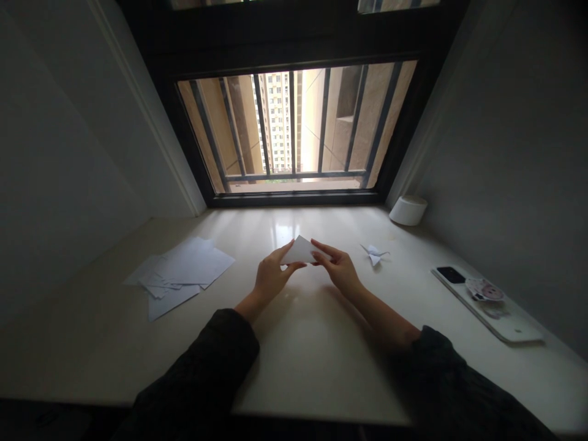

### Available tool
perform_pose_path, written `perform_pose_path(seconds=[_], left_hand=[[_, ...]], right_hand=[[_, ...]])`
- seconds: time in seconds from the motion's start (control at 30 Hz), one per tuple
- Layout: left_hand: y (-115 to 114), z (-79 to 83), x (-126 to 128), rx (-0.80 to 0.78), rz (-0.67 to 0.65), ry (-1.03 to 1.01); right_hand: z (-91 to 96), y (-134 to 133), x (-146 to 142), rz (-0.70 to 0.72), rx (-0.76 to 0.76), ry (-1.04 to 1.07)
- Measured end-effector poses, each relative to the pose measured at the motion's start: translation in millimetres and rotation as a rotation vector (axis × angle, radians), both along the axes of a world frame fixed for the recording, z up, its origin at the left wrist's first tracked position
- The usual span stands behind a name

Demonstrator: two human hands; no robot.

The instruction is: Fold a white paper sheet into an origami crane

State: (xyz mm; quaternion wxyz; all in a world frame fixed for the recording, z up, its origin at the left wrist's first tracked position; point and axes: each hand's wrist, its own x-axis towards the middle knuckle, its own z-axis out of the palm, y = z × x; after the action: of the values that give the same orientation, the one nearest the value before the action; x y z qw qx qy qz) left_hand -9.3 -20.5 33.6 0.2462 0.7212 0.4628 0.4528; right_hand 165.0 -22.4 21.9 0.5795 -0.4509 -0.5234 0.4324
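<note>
Between my two hands is a folded piece of white paper point(300, 250), shaped like a triangle with its point away from me. My left hand point(272, 269) pinches its left corner, thumb along the near edge and fingers behind. On the other side, my right hand point(339, 264) grips the right part between thumb and fingers. The fingers partly hide both side corners. Right of my right hand, a folded white paper crane point(375, 253) rests on the pale sill.
Loose white sheets and smaller pieces of paper point(193, 263) lie overlapping at the left. A phone point(487, 306) with a sticker-like grip lies at the right by the wall. A white cylindrical object point(408, 210) stands in the back right corner. Beyond the sill point(294, 355) is a dark-framed window point(294, 199).
</note>
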Motion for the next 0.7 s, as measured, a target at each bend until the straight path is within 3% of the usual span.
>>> perform_pose_path(seconds=[0.2, 0.5, 0.7], left_hand=[[3.4, -7.8, 2.6, -0.136, -0.019, -0.148], [-1.2, -3.7, 7.2, -0.095, -0.029, -0.224], [-3.7, -1.2, 6.5, -0.072, 0.039, -0.210]], right_hand=[[-5.9, 0.9, -0.1, -0.021, 0.090, -0.067], [-9.1, -2.5, -0.7, -0.040, 0.164, -0.139], [-5.2, -4.9, -1.9, -0.024, 0.151, -0.124]])
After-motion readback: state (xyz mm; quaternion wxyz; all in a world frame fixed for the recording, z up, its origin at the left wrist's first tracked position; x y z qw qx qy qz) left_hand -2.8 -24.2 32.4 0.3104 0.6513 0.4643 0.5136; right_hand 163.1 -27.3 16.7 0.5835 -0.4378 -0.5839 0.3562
